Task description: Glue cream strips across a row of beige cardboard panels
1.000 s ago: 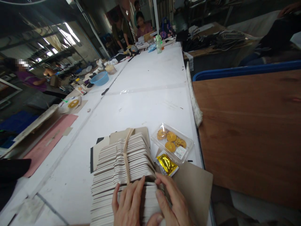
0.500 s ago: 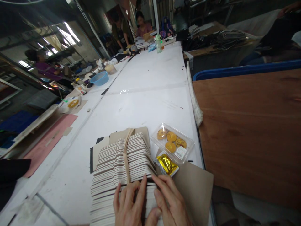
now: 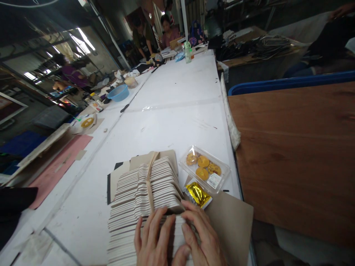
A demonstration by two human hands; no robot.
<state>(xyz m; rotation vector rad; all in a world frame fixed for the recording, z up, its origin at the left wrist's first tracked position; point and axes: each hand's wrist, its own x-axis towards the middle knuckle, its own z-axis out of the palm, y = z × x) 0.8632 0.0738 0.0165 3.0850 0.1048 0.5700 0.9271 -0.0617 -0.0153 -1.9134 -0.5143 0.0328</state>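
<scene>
A long row of grey-white cardboard pieces (image 3: 155,184) leans in a slanted stack at the table's near edge, with a tan band (image 3: 150,188) across its far part. My left hand (image 3: 155,236) lies over the near boards, its fingers spread and bent at their far edge. My right hand (image 3: 202,236) curls around the right side of the same boards, its fingertips by a dark gap between two bunches. Both thumbs bend toward each other over the near boards. Beyond my right hand lie a gold packet (image 3: 198,194) and a clear box of cookies (image 3: 205,168).
A white table (image 3: 166,122) runs away from me. On its left are a pink sheet (image 3: 61,170), a tape roll (image 3: 87,122) and a blue basin (image 3: 118,93). A brown wooden board (image 3: 294,147) stands at the right. Several people work farther back.
The gap between the far and near boards has widened at my fingertips. My left fingers have bent more, and my right fingertips have shifted slightly. In the background a person at left has moved.
</scene>
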